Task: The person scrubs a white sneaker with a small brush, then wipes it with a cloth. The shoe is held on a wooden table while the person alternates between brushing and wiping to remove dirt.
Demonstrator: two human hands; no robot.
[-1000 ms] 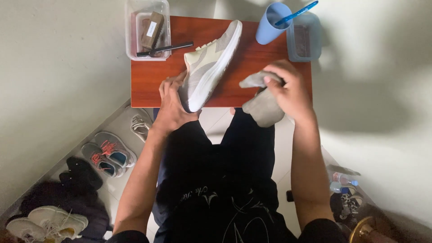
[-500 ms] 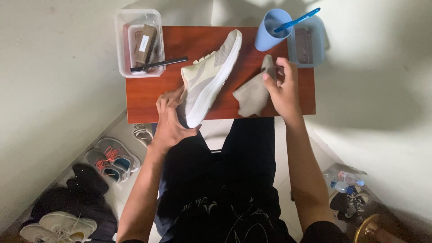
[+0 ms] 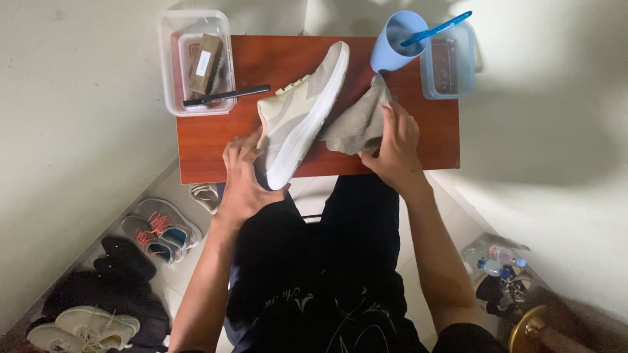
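Note:
A pale beige sneaker (image 3: 301,111) with a white sole lies on its side across a small red-brown table (image 3: 425,140). My left hand (image 3: 245,176) grips its heel end at the table's near edge. My right hand (image 3: 396,147) holds a grey-beige cloth (image 3: 356,121) spread against the shoe's sole side, fingers pressed on it. A light blue cup (image 3: 392,49) with a blue-handled brush in it stands just beyond the cloth.
A clear plastic box (image 3: 196,62) with a brown brush sits at the table's far left, with a black pen laid across it. Another clear container (image 3: 451,59) stands far right. Several shoes (image 3: 157,229) lie on the floor left; bottles (image 3: 497,258) lie right.
My right hand has carried the cloth from the table's near edge up and left against the shoe. The left hand keeps its hold on the heel.

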